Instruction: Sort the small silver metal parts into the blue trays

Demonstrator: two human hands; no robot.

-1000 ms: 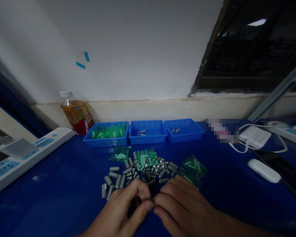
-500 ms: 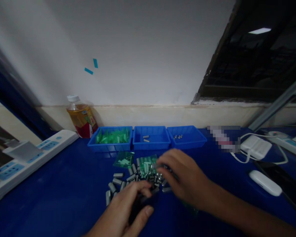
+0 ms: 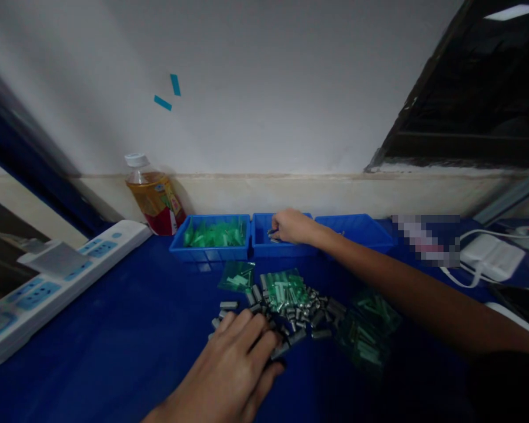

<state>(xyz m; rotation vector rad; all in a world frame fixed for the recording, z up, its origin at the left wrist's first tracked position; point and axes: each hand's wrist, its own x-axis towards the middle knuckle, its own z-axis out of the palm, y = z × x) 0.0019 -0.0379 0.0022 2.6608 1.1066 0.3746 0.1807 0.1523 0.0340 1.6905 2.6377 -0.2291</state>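
My left hand (image 3: 242, 358) lies over the near left side of a loose pile of grey metal sleeves (image 3: 296, 337), fingers bent and slightly apart, holding nothing I can see. My right hand (image 3: 288, 226) reaches into the middle blue bin (image 3: 306, 249) with its fingers curled together. Whatever they hold is hidden; small grey metal pieces (image 3: 273, 236) show beside the fingertips. Among the pile are short shiny screws (image 3: 311, 305) and a green bag of parts (image 3: 284, 288). Another small green bag (image 3: 238, 276) lies behind the pile.
The left blue bin (image 3: 209, 255) holds green bags; the right bin (image 3: 357, 229) is partly behind my right arm. More green bags (image 3: 365, 335) lie right of the pile. A drink bottle (image 3: 156, 200), a power strip (image 3: 83, 267) and a white charger (image 3: 494, 257) stand around.
My right hand has moved from above the pile forward into the middle bin. My left hand has turned more palm-down over the pile. The view has shifted slightly.
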